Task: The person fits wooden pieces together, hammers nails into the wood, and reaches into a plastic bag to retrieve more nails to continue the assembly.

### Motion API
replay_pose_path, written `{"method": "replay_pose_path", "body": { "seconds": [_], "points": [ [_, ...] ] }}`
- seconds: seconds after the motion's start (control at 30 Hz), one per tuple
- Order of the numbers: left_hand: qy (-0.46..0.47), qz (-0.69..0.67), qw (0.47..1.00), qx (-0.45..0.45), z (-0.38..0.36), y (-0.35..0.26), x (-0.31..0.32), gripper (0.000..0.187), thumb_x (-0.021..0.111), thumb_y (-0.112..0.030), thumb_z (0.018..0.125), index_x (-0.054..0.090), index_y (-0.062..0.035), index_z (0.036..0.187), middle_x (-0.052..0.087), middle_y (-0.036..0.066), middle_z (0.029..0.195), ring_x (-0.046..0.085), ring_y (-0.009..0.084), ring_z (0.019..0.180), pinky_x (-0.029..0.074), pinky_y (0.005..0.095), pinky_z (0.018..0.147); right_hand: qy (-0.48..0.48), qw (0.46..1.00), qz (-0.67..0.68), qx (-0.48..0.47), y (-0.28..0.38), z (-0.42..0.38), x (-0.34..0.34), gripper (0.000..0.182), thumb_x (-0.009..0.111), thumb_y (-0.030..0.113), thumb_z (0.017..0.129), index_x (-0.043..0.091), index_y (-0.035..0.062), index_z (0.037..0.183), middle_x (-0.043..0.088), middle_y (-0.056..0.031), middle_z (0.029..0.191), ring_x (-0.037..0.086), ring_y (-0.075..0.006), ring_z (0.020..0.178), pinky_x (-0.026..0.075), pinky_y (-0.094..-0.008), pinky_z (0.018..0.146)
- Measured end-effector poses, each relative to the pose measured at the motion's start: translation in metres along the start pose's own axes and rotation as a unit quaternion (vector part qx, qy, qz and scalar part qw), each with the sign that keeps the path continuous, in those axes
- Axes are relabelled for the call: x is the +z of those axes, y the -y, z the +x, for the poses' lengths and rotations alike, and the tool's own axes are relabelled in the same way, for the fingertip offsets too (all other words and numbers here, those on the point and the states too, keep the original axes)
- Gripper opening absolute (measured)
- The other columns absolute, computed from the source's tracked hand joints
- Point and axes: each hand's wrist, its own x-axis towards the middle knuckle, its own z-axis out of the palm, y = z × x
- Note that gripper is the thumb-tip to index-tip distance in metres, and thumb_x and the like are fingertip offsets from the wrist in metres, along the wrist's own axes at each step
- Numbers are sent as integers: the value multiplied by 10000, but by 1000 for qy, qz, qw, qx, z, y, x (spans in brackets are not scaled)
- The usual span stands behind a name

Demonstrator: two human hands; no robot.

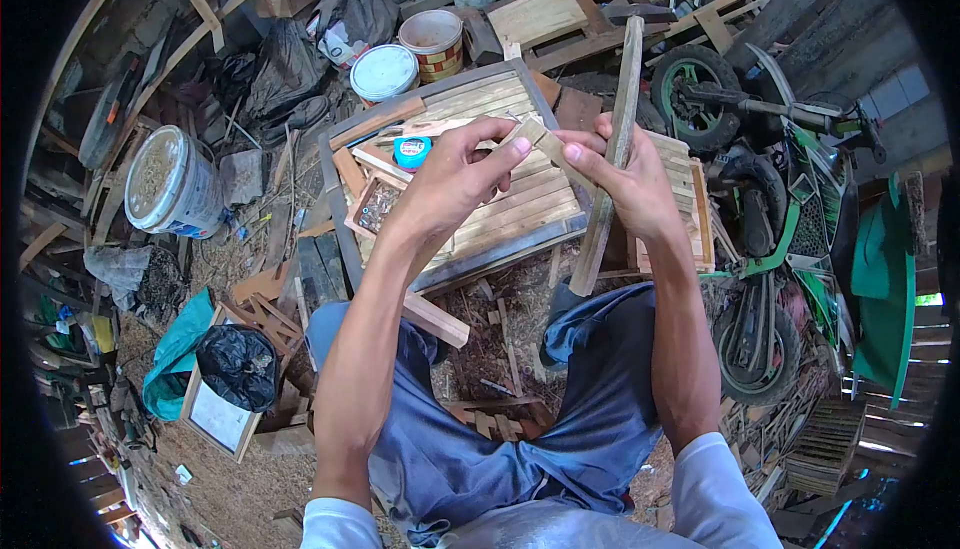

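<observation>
A small piece of light wood (545,142) is pinched between my two hands, above a slatted wooden table (500,224) with a grey frame. My left hand (473,164) grips its left end between thumb and fingers. The thumb of my right hand (620,169) presses its right end. A long weathered wooden stick (626,84) also runs through my right hand, angled down toward my knee. On the table, left of my left hand, lie a teal tape measure (411,152) and a small wooden box (376,205) holding small metal bits.
White buckets (175,184) stand left and behind the table, beside a red-patterned bucket (432,44). A green motorbike (790,209) is at right. A framed panel (218,417) with a black bag (238,367) lies lower left. A wooden block (436,321) juts out near my left knee.
</observation>
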Motion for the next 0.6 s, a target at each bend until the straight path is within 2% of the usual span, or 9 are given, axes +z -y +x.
{"method": "replay_pose_path", "body": {
  "seconds": [0.27, 0.37, 0.43, 0.57, 0.6],
  "points": [
    [-5, 42, 999, 16, 2, 3, 0, 406, 649, -337, 909, 613, -6, 1143, 544, 1, 759, 481, 67, 649, 369, 231, 554, -1, 1000, 4, -4, -3, 0, 0, 323, 696, 95, 868, 406, 64, 1007, 655, -243, 1079, 602, -220, 1090, 463, -310, 912],
    [-6, 60, 998, 20, 2, 2, 2, 387, 628, -335, 921, 616, -8, 1128, 548, -4, 790, 477, 67, 653, 376, 231, 566, 3, 1000, -20, -10, 1, -2, 0, 302, 688, 98, 879, 402, 88, 976, 666, -173, 1095, 596, -116, 998, 470, -255, 866],
    [-6, 75, 997, 15, -1, -3, 5, 347, 606, -318, 936, 615, -16, 1107, 543, -16, 853, 463, 63, 672, 370, 222, 584, 2, 1000, 4, -13, -3, -2, 0, 300, 687, 100, 880, 403, 88, 975, 668, -170, 1092, 593, -111, 990, 465, -254, 869],
    [-7, 89, 996, 20, 0, -2, 6, 356, 602, -331, 935, 614, -16, 1098, 539, -19, 833, 462, 62, 666, 368, 223, 578, 3, 1000, 12, -14, -6, -2, -3, 297, 686, 103, 880, 405, 86, 975, 665, -175, 1094, 591, -109, 981, 463, -255, 868],
    [-8, 96, 995, 22, 1, -3, 6, 357, 601, -334, 935, 615, -16, 1097, 538, -22, 822, 462, 61, 663, 366, 223, 575, 1, 1000, 9, -15, -6, -2, -3, 309, 695, 107, 873, 409, 78, 986, 657, -198, 1090, 593, -152, 1025, 468, -276, 880]
  ]
}}
